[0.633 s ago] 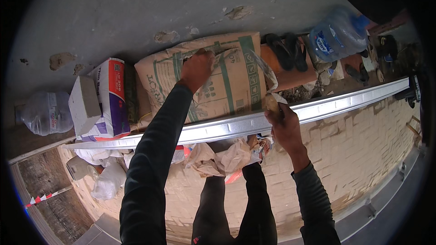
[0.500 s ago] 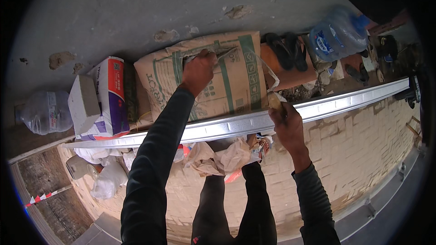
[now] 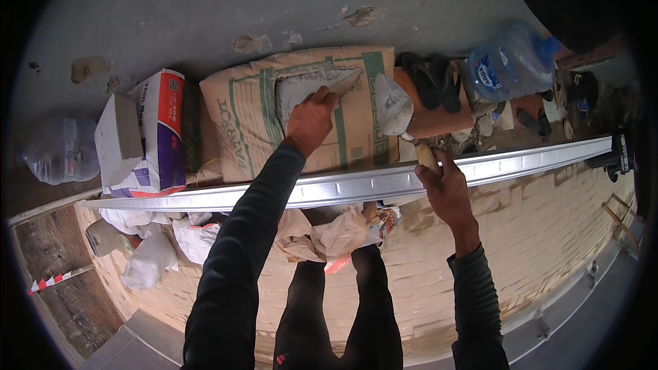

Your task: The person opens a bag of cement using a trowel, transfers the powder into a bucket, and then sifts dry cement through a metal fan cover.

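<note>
A large brown paper sack (image 3: pixel 236 130) with green print lies against the wall, torn open on top, so grey powder (image 3: pixel 296 94) shows inside. My left hand (image 3: pixel 314 120) is closed on the torn paper flap (image 3: pixel 348 81) and holds it back toward the right. In my right hand (image 3: pixel 449 192) is the wooden handle of a trowel (image 3: pixel 393 106). Its pale, powder-smeared blade points up and left, over the sack's right end. The fingers wrap round the handle, above the long metal strip.
A long silver metal profile (image 3: pixel 343 189) crosses in front of the sack. To the left stand a light grey block (image 3: pixel 116 138), a purple-orange bag (image 3: pixel 164 133) and a clear bottle (image 3: pixel 63 151). Sandals (image 3: pixel 430 82) and a blue water jug (image 3: pixel 514 62) lie right. Crumpled paper (image 3: pixel 339 233) lies near my legs.
My left hand has drawn the flap right and slightly down, so the opening shows more powder. The trowel's blade has turned and its broad face now shows.
</note>
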Demonstrator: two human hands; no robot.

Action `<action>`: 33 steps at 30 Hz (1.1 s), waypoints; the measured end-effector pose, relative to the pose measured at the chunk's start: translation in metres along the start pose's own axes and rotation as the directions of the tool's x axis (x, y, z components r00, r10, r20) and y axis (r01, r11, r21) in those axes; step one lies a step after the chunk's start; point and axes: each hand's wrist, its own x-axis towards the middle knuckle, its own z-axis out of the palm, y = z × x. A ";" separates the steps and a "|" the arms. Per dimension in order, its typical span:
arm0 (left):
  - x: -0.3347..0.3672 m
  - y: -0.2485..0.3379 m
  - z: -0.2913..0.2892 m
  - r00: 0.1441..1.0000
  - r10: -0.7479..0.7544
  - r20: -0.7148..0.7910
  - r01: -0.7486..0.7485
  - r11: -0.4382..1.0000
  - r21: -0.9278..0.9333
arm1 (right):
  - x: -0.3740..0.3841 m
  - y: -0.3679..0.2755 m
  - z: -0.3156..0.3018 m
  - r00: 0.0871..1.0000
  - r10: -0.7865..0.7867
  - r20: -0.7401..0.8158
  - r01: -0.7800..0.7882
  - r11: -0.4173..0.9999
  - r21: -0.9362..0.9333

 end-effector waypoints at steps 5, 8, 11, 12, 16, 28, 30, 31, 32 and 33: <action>-0.004 0.000 0.004 1.000 -0.026 0.002 0.026 1.000 -0.017 | -0.007 0.009 -0.004 0.994 0.087 0.072 -0.090 0.995 0.032; -0.008 0.003 0.009 0.997 -0.076 0.031 0.076 0.997 -0.004 | -0.009 0.006 -0.004 0.997 0.053 0.058 -0.054 0.998 0.021; -0.009 0.002 0.010 0.998 -0.056 -0.009 0.056 0.998 -0.012 | -0.003 0.008 -0.003 0.994 -0.109 0.028 0.108 0.994 0.024; -0.010 0.000 0.010 0.998 -0.063 -0.011 0.063 0.998 -0.017 | 0.001 0.004 -0.004 0.990 -0.138 0.037 0.137 0.990 0.022; -0.005 -0.001 0.006 0.994 -0.111 -0.005 0.110 0.992 -0.063 | 0.024 0.003 -0.007 0.970 -0.243 0.026 0.244 0.970 -0.011; 0.031 -0.028 -0.029 0.995 -0.089 -0.050 0.090 0.995 0.038 | 0.071 -0.022 -0.033 0.944 -0.240 0.228 0.280 0.947 -0.160; 0.034 -0.029 -0.033 0.994 -0.112 -0.021 0.113 0.992 0.059 | 0.077 -0.022 -0.036 0.933 -0.259 0.248 0.298 0.945 -0.134; 0.035 -0.027 -0.033 0.992 -0.130 -0.010 0.130 0.989 0.069 | 0.080 -0.021 -0.038 0.929 -0.267 0.256 0.306 0.944 -0.124; 0.036 -0.025 -0.032 0.989 -0.148 0.002 0.147 0.986 0.081 | 0.081 -0.021 -0.039 0.929 -0.269 0.254 0.309 0.942 -0.133; 0.036 -0.024 -0.031 0.990 -0.138 0.003 0.138 0.987 0.081 | 0.083 -0.021 -0.038 0.929 -0.271 0.253 0.312 0.939 -0.141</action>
